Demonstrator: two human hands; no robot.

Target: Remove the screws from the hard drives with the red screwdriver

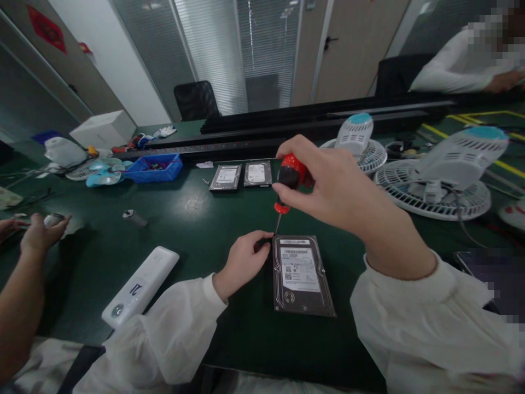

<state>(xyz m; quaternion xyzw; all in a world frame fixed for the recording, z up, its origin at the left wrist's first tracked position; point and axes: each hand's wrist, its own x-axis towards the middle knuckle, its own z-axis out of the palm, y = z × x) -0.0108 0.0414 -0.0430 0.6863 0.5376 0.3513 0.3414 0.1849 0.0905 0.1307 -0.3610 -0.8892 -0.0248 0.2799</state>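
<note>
A hard drive (301, 273) with a white label lies flat on the green table, label side up. In my right hand (332, 189) is a screwdriver (289, 175) with a red and black handle; the fingers are wrapped round the grip. It stands nearly upright, its thin shaft reaching down to the drive's far left corner. My left hand (246, 260) is closed at that same corner, index fingertip against the drive's edge beside the screwdriver tip, thumb just below. Whether it also guides the tip or a screw is too small to tell.
Two more hard drives (225, 178) lie farther back, near a blue bin (153, 167) of small parts. A white power bank (140, 285) and a small metal cylinder (135, 218) are on the left. White fans (435, 186) stand right. Another person's hands (39, 232) work at far left.
</note>
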